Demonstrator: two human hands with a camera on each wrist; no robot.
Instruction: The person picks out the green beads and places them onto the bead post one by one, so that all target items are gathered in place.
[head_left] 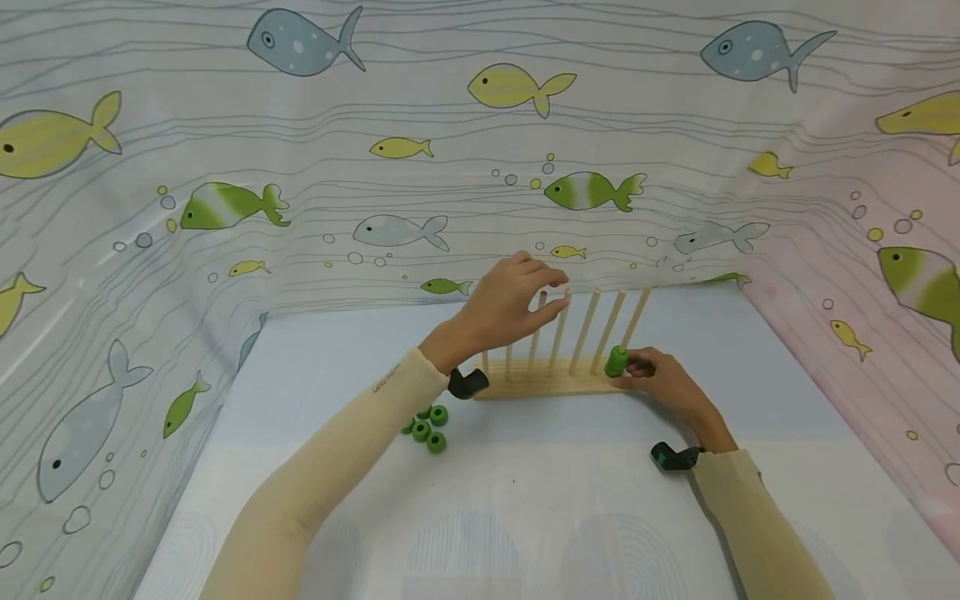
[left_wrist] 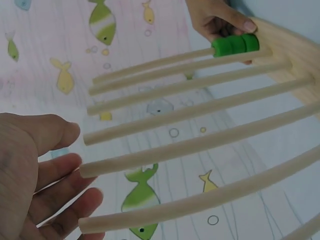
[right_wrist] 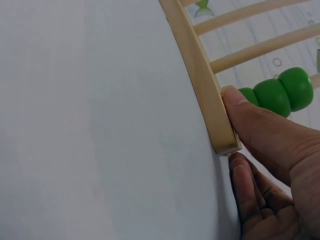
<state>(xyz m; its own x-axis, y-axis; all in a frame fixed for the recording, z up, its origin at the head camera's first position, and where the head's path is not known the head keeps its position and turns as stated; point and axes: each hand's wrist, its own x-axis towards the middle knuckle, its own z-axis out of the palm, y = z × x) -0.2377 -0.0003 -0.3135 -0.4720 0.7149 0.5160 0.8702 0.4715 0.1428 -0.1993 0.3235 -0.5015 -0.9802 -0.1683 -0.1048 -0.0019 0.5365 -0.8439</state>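
Observation:
A wooden rack (head_left: 555, 384) with several upright rods stands on the table. Stacked green beads (head_left: 617, 362) sit at the bottom of its rightmost rod. My right hand (head_left: 667, 382) grips that end of the base, thumb on one side and curled fingers on the other, as the right wrist view shows, right beside the beads. Up at the rod tops is my left hand (head_left: 506, 304), its fingers loosely bent and apart. In the left wrist view the left fingers (left_wrist: 62, 170) lie close to the rod ends with no bead between them; whether they touch a rod I cannot tell.
Several loose green beads (head_left: 437, 448) lie on the white table (head_left: 555, 483), left of the rack and partly behind the left forearm. A fish-patterned curtain (head_left: 420, 183) surrounds the table at the back and sides. Each wrist carries a small black camera (head_left: 468, 383).

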